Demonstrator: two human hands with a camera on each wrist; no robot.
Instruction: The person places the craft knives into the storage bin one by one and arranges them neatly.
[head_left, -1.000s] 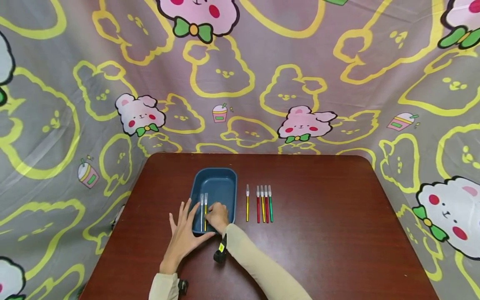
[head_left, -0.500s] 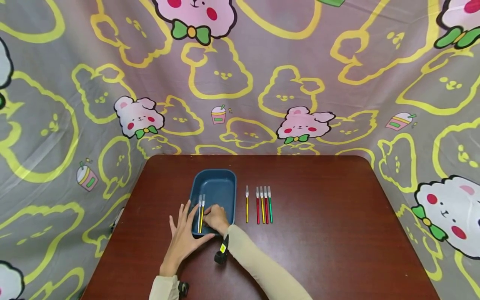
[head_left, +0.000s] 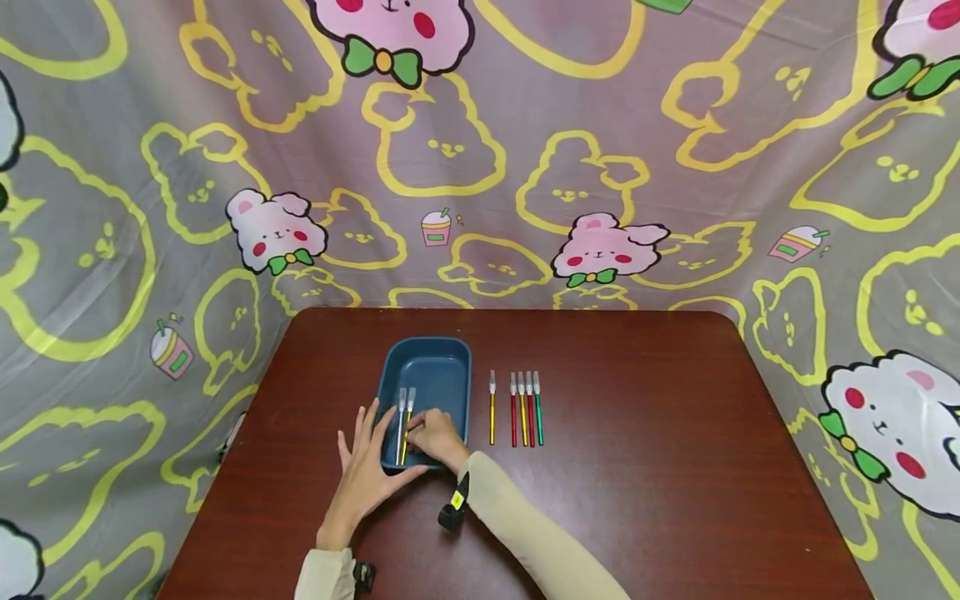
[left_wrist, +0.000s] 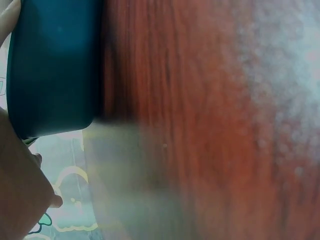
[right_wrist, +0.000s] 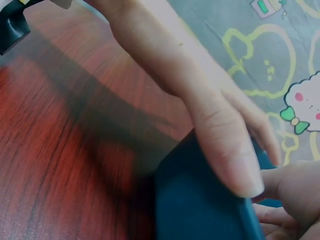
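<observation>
A dark blue tray (head_left: 467, 379) lies on the table, with two capped craft knives in its left part. The silver knife (head_left: 400, 425) is farthest left. Beside it lies a yellow-handled knife (head_left: 409, 408), slightly slanted, its cap a little apart from the silver one's. My right hand (head_left: 438, 435) reaches over the tray's near right side, and its curled fingers pinch the yellow knife's handle. My left hand (head_left: 363, 475) rests on the tray's near left corner, fingers spread and straight. In the right wrist view, the left thumb (right_wrist: 235, 165) touches the tray's rim.
Right of the tray lies a lone yellow craft knife (head_left: 492, 408). Further right stands a row of several more, with red (head_left: 513, 412), yellow and green (head_left: 539, 412) handles. A patterned curtain (head_left: 480, 167) hangs around the brown table (head_left: 660, 433).
The yellow knife in the tray moved left against the silver one, then its capped end shifted slightly right. My right hand shifted a little with it. My left hand stays at the tray's corner.
</observation>
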